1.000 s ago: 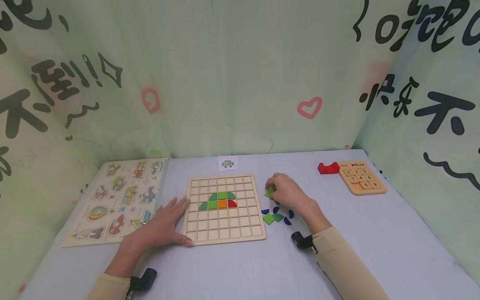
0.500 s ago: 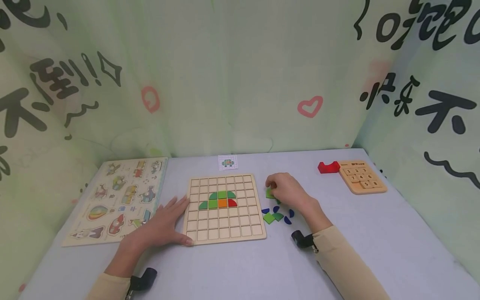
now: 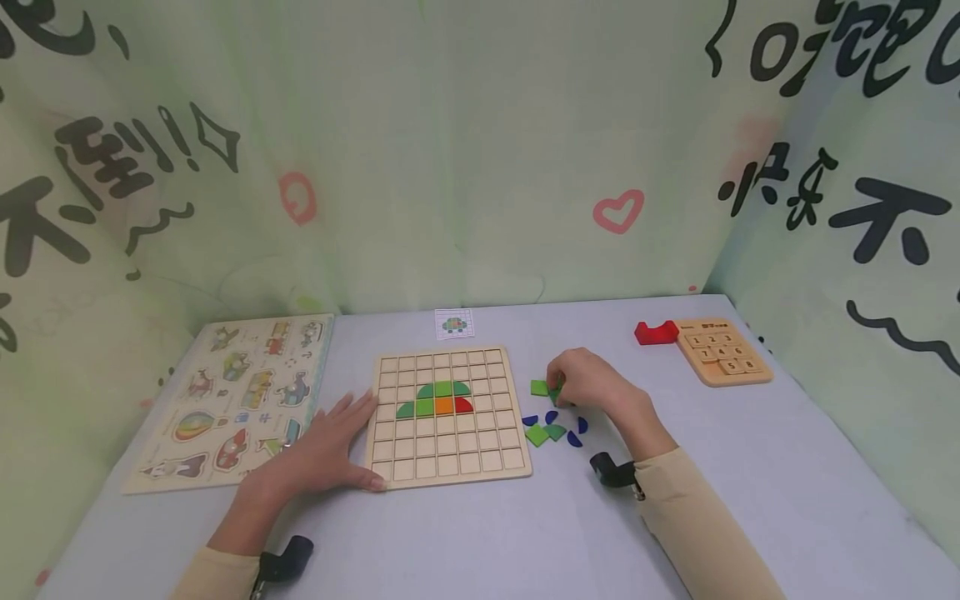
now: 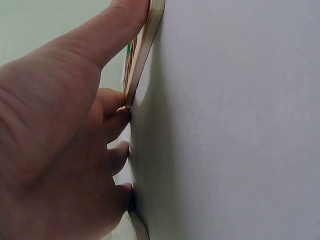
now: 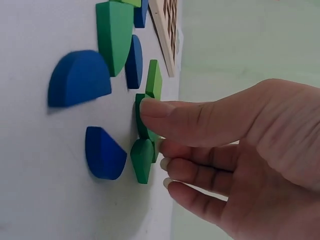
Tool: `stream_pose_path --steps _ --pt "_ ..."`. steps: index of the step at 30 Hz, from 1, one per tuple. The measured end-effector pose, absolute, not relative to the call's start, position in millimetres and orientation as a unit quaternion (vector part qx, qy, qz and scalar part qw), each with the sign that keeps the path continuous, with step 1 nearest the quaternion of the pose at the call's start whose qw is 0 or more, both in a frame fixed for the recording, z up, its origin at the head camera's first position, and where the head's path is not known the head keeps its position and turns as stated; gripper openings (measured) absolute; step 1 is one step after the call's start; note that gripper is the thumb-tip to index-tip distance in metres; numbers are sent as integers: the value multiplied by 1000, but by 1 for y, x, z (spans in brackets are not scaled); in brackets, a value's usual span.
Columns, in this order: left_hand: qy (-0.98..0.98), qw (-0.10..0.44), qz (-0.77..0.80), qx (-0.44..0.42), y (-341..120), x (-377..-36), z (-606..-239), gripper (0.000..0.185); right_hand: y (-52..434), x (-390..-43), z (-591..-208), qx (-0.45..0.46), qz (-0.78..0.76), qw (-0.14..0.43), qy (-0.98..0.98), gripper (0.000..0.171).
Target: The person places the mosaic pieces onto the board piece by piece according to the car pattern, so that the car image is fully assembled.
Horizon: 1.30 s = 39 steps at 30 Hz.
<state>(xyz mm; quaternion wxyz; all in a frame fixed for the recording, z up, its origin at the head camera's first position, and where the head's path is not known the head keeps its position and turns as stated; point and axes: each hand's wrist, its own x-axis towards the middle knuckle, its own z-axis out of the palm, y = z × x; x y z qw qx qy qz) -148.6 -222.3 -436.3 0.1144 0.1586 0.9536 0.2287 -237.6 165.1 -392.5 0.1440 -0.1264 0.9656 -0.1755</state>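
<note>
In the head view my left hand point(image 3: 322, 450) rests at the left edge of a wooden grid board point(image 3: 468, 460), fingers spread, thumb at its near corner. Green, orange and red blocks form a dome shape on the grid. Right of the board, my right hand point(image 3: 596, 385) pinches a dark green quarter-circle block point(image 5: 140, 117) between thumb and fingers. Beside its fingers lie a light green square block point(image 3: 539, 387) and another dark green block point(image 5: 142, 161). Closer to me are several blue half-round blocks point(image 5: 82, 80), another light green square point(image 3: 537, 435) and a dark green quarter-circle point(image 3: 556, 432).
A small pattern card point(image 3: 454, 323) lies behind the board. A large picture puzzle board point(image 3: 217, 400) is at the left, partly behind my left hand. At the back right are a red block point(image 3: 656, 333) and a wooden number board point(image 3: 723, 352). Curtains surround the white table.
My right hand has moved slightly right, away from the light green square, which now shows fully, to the dark green blocks. The left hand stays at the board.
</note>
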Motion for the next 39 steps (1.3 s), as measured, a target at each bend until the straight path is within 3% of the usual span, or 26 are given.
stream_pose_path --steps 16,24,31,39 --pt "955 115 224 155 -223 -150 -440 131 161 -238 -392 -171 -211 109 956 8" --pt "956 116 225 150 -223 -151 -441 131 141 -237 -394 -225 -264 66 936 22" --pt "955 118 226 148 -223 -150 -440 132 113 -234 -398 -236 -312 74 917 10" --pt "956 120 224 149 -223 -151 -439 132 90 -231 -402 -277 -295 75 911 10"
